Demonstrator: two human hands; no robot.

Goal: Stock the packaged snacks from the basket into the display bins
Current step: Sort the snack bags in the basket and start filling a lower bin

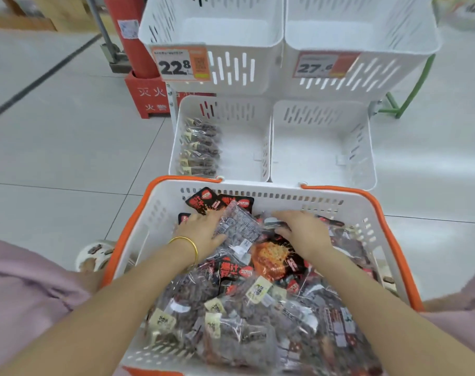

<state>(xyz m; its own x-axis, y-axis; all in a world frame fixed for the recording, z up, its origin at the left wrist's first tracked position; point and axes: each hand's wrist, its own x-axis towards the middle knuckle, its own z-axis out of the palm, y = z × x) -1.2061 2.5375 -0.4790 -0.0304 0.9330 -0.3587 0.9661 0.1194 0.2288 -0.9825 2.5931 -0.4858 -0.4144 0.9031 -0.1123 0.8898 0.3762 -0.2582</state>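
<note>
A white basket with an orange rim (160, 202) sits in front of me, full of packaged snacks in clear and black-and-red wrappers. My left hand (201, 232), with a gold bangle at the wrist, grips the edge of a clear snack packet (239, 226) in the far part of the basket. My right hand (304, 232) lies on the black-and-red packets (274, 256) beside it, fingers slightly curled; whether it holds one I cannot tell. Beyond the basket, the lower left display bin (244, 153) holds a row of clear packets (201, 147) along its left wall. The lower right bin (320, 147) holds nothing.
Two white upper bins (231, 31) stand above and behind, with price tags reading 22.8 (180, 65) and 27.6 (326, 65). A red fire-extinguisher stand (146, 96) is left of the rack. Pale floor tiles surround the basket. My shoe (95, 255) shows at the basket's left.
</note>
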